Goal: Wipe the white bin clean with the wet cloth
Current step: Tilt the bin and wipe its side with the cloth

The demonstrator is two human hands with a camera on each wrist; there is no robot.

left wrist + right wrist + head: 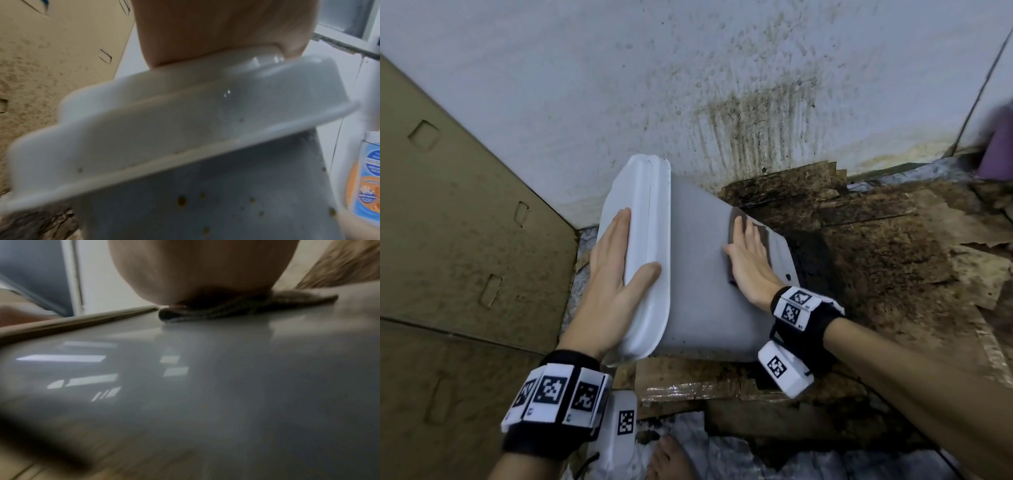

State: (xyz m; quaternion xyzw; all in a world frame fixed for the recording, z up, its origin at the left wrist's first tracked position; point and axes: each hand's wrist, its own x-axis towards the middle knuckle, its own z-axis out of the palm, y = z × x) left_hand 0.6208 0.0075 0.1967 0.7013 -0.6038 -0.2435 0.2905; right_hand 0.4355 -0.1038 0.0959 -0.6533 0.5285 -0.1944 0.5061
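Observation:
The white bin point(698, 274) lies on its side on the floor, its lid point(650, 219) pointing left. My left hand point(613, 274) rests on the lid, fingers straight along its face and thumb over its rim. My right hand point(748, 253) presses flat on a dark grey cloth point(739, 211) lying on the bin's upturned side, near the base. The left wrist view shows the lid point(164, 121) close up, with brown specks on the bin body point(226, 194). In the right wrist view the palm point(195, 272) sits on the cloth point(246, 308), over the glossy bin wall point(205, 386).
A large cardboard box point(465, 222) stands on the left. Behind the bin is a stained white wall point(722, 102). Wet, dirty cardboard sheets point(876, 240) cover the floor to the right. A purple object point(1000, 147) sits far right, and a bare foot point(671, 459) is below.

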